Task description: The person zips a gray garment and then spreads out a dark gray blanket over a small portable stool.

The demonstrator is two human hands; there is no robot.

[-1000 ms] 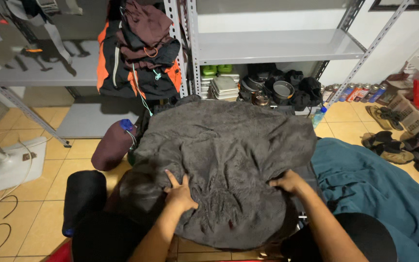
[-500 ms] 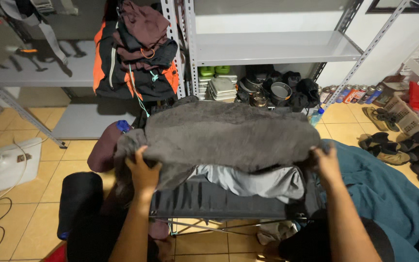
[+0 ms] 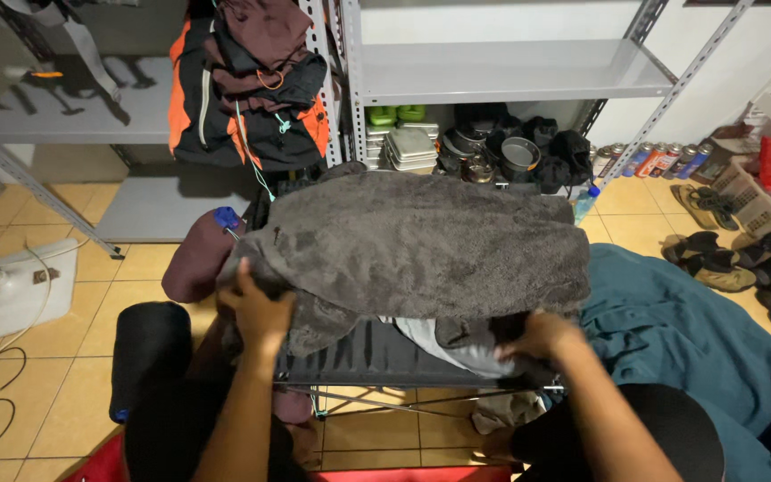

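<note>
So, fleece (image 3: 412,250): centre frame, draped over the folding table (image 3: 377,357), long axis left to right.
Left hand (image 3: 256,308): gripping its lower-left edge.
Right hand (image 3: 542,339): lower right, clutching the underside fabric.

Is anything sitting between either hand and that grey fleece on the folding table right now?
Nothing visible does. The left hand grips the left edge of the grey fleece directly. The right hand is at its lower right edge, fingers in the cloth where a lighter grey lining shows above the dark folding table.
</note>
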